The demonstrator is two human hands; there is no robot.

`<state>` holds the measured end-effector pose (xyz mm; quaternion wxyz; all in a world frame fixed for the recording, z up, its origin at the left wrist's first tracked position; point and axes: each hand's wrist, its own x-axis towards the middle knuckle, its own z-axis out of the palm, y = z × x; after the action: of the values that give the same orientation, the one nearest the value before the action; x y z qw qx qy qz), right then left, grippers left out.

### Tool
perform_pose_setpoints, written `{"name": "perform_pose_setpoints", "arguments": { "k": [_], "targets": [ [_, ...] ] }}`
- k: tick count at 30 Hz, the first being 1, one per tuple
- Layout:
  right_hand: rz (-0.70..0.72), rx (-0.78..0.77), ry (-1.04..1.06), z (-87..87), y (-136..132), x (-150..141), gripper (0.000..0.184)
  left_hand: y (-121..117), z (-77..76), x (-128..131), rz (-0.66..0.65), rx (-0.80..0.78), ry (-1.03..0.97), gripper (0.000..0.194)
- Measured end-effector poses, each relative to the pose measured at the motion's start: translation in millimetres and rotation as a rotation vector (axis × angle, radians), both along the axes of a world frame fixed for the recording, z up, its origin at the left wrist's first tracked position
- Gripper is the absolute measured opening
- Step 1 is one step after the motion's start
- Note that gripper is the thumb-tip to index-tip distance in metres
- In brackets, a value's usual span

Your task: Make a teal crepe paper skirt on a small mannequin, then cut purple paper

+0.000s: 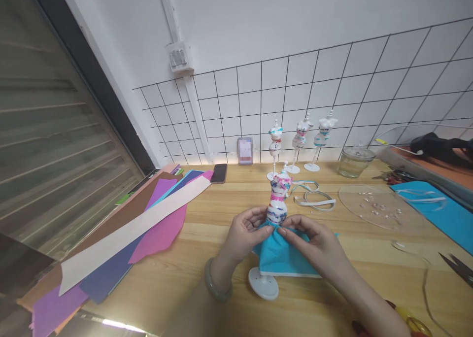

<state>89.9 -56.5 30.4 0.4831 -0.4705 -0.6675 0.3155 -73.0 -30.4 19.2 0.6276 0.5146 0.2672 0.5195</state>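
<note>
A small white mannequin (279, 199) with pink and blue markings stands on a round white base (263, 283) at the middle of the wooden table (207, 258). A turquoise cloth (278, 255) is wrapped round its waist like a skirt. My left hand (246, 233), with a green bangle on the wrist, pinches the cloth at the waist from the left. My right hand (316, 243) pinches the same cloth from the right. Both hands are closed on the fabric, fingertips nearly meeting.
Coloured paper sheets (148, 228) fan out at the left. Three more mannequins (301, 142) stand by the wire grid wall, near a phone (219, 173), ribbon (314, 199), glass jar (354, 162), clear plate (380, 209), blue sheet (439, 214) and scissors (460, 268).
</note>
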Motion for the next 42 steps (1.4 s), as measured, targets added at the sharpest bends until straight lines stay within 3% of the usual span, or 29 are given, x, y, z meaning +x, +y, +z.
{"name": "perform_pose_setpoints", "arguments": {
  "k": [23, 34, 42],
  "targets": [
    [0.042, -0.049, 0.100, -3.9, 5, 2, 0.021, -5, 5.9, 2, -0.062, -0.021, 0.043, 0.046],
    [-0.010, 0.036, 0.053, -9.5, 6, 1, 0.018, -6, -0.9, 8, 0.006, -0.001, 0.013, 0.046],
    [0.047, -0.031, 0.130, -4.3, 3, 1, 0.021, -4, -3.8, 10, 0.081, 0.013, -0.034, 0.041]
  ]
}}
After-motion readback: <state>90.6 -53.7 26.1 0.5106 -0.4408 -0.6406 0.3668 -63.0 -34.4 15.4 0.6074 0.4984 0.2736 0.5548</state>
